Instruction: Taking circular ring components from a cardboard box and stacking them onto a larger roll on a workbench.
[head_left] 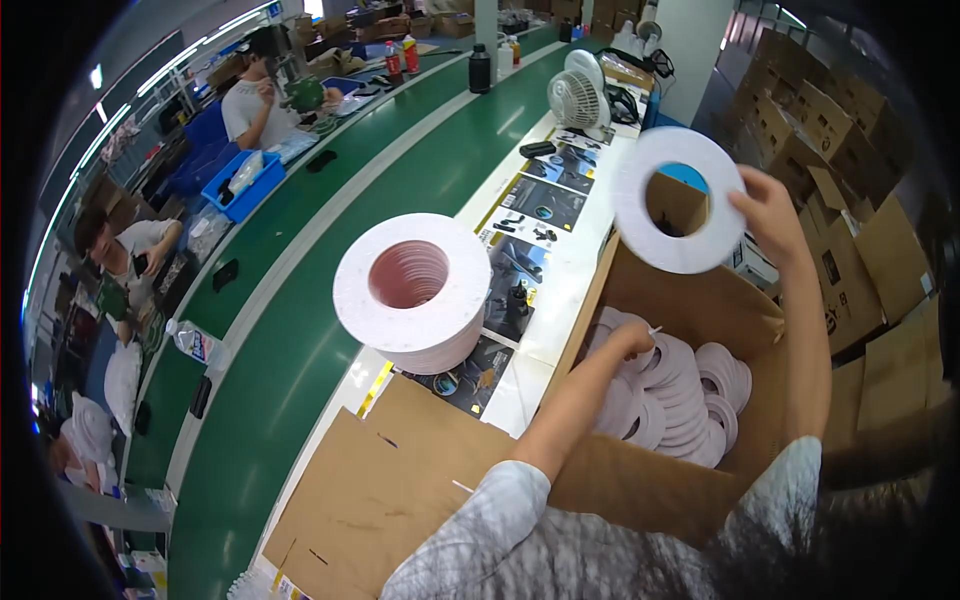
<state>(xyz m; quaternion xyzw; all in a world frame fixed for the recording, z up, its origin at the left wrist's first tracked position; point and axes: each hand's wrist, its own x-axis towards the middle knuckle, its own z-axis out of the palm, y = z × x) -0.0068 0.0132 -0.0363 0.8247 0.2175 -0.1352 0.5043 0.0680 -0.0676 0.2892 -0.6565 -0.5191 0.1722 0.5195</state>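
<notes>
Two pale sleeves [512, 497] of mine lay nearest. One white ring [629, 205] hung above one open carton [640, 495], my right hand [772, 218] pinched on its edge. My left hand [630, 342] curled among loose rings [682, 395], uncountable; grip, couldn't tell. One ring stack [420, 328] stood on the counter [574, 270].

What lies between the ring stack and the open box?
Between the stack and the box, the head view shows dark printed sheets on the white tabletop.

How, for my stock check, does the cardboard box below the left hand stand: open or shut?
Open: the cardboard box is uncovered on top; white rings show inside, beneath the left hand.
</notes>
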